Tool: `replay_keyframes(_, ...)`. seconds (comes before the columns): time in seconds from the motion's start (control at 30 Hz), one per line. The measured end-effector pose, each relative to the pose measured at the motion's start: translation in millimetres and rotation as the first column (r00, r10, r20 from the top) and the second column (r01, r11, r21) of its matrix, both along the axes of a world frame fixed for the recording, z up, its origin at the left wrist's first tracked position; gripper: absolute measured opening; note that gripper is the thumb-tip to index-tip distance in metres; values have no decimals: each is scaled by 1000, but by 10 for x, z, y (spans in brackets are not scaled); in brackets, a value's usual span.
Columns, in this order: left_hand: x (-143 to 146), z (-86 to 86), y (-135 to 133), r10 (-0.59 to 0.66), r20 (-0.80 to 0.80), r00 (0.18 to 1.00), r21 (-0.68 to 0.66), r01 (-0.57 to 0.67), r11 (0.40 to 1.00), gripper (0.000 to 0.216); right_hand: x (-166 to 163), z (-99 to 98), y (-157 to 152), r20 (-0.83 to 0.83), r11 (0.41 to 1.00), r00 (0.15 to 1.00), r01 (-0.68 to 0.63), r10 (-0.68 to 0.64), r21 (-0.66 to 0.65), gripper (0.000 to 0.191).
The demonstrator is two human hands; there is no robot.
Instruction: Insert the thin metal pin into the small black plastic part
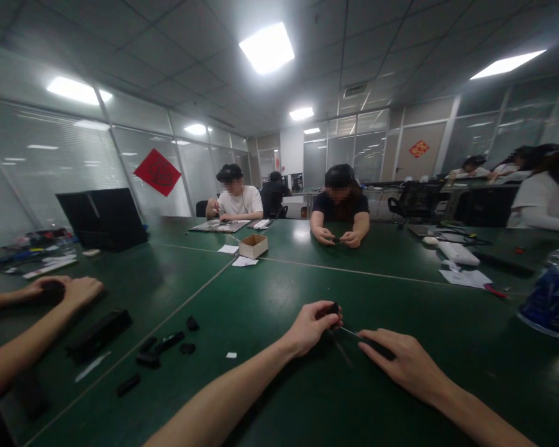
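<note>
A: Where does your single view look from?
B: Your head, facing forward and down over the green table (279, 287), wide enough to take in the ceiling (190, 46).
A: And how near are your hands?
B: Close: your left hand (311, 326) and right hand (404, 360) fill more of it than the person across (340, 208).

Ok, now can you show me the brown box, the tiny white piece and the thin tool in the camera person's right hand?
Brown box (248, 249): head view, on its side wall.
Tiny white piece (231, 356): head view, on its middle.
Thin tool (381, 349): head view, on its dark handle.
</note>
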State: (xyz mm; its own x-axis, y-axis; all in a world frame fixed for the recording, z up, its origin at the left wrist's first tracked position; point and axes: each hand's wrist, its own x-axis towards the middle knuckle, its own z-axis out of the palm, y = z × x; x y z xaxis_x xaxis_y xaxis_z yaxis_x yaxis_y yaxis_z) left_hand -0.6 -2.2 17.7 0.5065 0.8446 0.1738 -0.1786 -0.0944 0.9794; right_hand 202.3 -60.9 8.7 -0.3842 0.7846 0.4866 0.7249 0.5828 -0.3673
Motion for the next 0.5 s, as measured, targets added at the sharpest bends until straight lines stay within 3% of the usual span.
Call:
replay_keyframes(0.23, 2, 20, -2, 2, -16, 1000, 12, -2, 1000, 25, -22, -34, 17, 23, 999, 999, 38, -39, 38, 36)
replay_keyframes(0.5, 3, -45, 25, 18, 51, 999, -79, -14, 997, 35, -19, -17, 10, 20, 998, 998, 62, -62, 17, 35)
